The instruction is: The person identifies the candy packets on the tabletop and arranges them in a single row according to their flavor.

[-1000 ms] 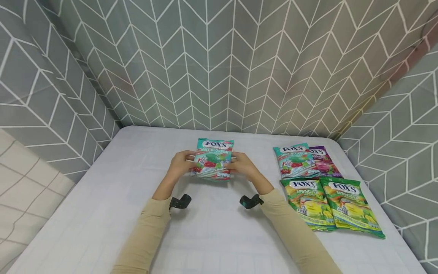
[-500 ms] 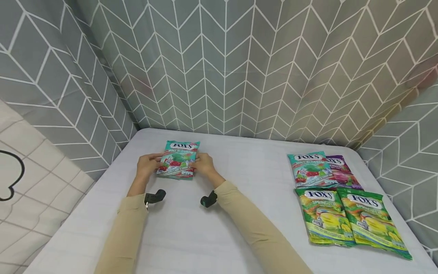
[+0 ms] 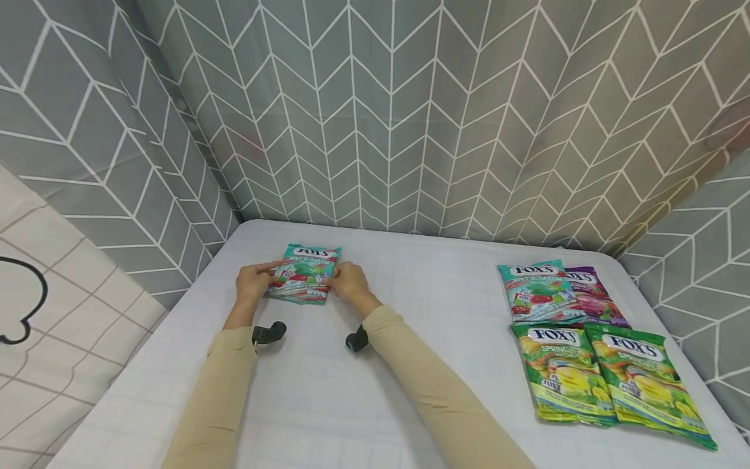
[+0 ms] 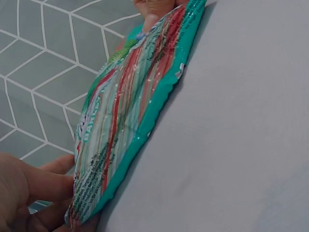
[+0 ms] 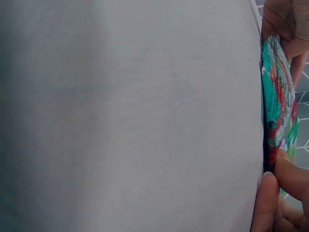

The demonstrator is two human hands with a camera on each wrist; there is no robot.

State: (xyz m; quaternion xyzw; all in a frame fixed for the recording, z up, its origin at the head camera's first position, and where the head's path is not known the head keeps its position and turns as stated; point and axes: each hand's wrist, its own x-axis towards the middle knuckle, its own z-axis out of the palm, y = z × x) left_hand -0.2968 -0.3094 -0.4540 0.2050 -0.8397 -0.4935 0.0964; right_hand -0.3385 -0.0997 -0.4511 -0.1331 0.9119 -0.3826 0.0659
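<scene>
A teal Fox's Mint Blossom candy bag is at the far left of the white-covered table, print side up, its bottom seam right at the cloth. My left hand holds its left side. My right hand pinches its right side, thumb on the front. The left wrist view shows the striped lower part of the bag, with left fingers at the near end. In the right wrist view, right fingertips pinch the near corner, and the left hand grips the far end.
At the right of the table lie another teal Mint Blossom bag, a purple Fox's bag partly under it, and two green-yellow Fox's bags, one left and one right. Patterned curtains border the table's back and sides.
Both hands have carried the teal candy bag left across the table, and it now lies slightly flatter. The head view has turned a little left. The bags at the right stay put.
</scene>
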